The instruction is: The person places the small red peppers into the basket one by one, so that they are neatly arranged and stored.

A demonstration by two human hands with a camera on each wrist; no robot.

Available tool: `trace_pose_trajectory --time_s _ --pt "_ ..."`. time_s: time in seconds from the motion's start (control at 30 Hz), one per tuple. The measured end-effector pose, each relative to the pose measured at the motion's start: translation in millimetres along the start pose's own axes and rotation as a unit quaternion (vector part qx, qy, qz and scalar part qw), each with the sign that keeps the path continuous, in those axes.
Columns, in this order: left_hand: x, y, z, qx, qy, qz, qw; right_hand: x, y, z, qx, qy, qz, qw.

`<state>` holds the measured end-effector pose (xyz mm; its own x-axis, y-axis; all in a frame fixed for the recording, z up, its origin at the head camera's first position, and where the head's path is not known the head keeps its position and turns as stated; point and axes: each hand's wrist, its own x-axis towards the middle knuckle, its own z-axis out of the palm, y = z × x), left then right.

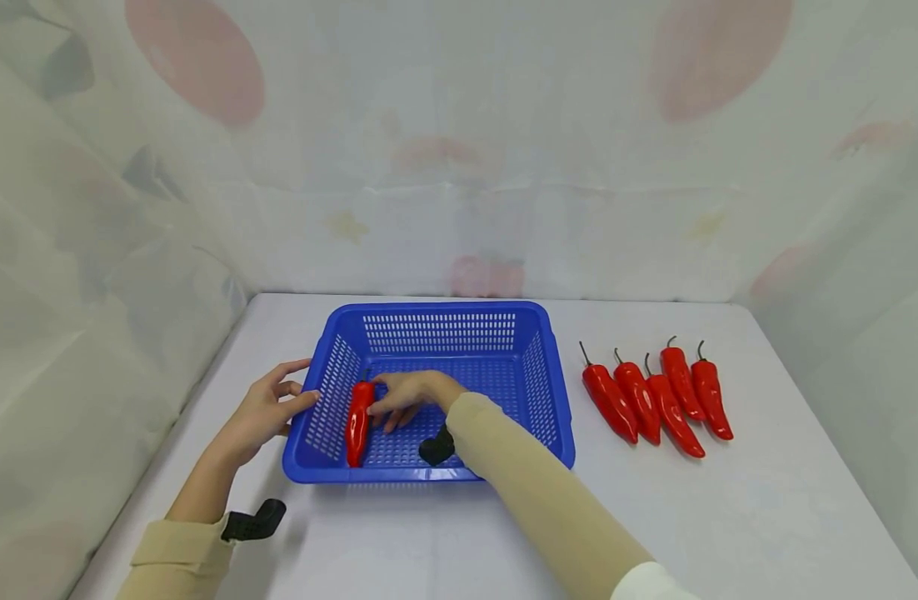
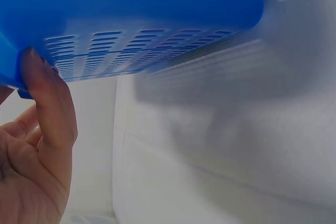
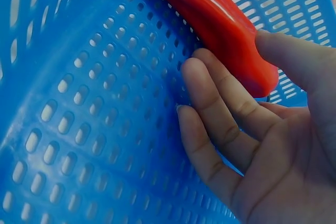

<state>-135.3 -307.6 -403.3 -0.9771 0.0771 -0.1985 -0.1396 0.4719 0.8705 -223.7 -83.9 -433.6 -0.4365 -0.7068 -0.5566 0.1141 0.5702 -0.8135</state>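
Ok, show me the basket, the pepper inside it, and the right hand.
Basket [image 1: 399, 475]: head view, on its near rim.
Pepper [image 1: 358, 423]: head view, on the middle of its red body.
Right hand [image 1: 410, 395]: head view, on the back of the hand.

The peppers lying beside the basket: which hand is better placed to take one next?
Probably the right hand, nearer those peppers, though now busy at the pepper inside; the left hand holds the basket's left rim.
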Motion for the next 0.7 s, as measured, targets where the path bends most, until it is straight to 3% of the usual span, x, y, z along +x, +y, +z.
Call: trace_pose_trajectory --time_s 0.43,0.7 --pt "-1.8 1.8 0.1 0.002 0.002 0.001 1.0 -20.6 -6.9 -16.2 -0.065 0.02 -0.039 0.9969" --pt "-0.3 0.4 -0.5 0.002 0.0 0.003 1.0 -42.2 -16.2 -26.9 -0.117 0.041 -0.087 0.9884"
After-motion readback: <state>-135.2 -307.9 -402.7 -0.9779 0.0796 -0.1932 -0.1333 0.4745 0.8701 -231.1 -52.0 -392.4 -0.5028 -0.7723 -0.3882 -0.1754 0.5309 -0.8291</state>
